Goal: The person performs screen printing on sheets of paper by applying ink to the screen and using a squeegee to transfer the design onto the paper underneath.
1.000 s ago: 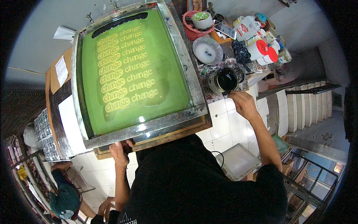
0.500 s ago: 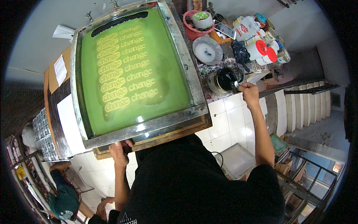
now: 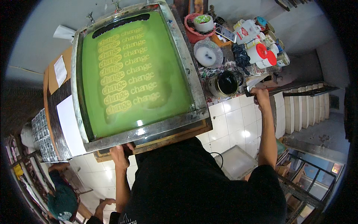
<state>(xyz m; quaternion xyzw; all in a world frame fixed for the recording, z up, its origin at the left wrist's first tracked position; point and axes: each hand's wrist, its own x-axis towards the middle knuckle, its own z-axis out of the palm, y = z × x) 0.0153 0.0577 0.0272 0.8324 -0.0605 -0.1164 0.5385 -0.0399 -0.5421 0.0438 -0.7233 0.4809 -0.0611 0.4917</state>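
A screen printing frame (image 3: 141,132) with green mesh and pale lettering lies in front of me. A band of black ink (image 3: 121,25) runs across its far end. My left hand (image 3: 120,156) grips the frame's near edge, thumb in front and fingers partly hidden under it. My right hand (image 3: 261,98) is closed on a small dark tool (image 3: 247,91), perhaps an ink spatula; its exact shape does not show. The hand is just right of an open can of black ink (image 3: 228,83), apart from it.
Right of the frame, a cluttered bench (image 3: 209,71) bears a bowl of whitish liquid (image 3: 207,54), a red basin (image 3: 192,33), a phone (image 3: 226,33), a black cloth (image 3: 241,56) and several jars (image 3: 257,53). White paper (image 3: 70,125) lies left. Another person (image 3: 61,198) is at lower left.
My right hand has drawn the dark tool out from over the ink can, moving right and slightly down. The left hand stays on the frame's edge.
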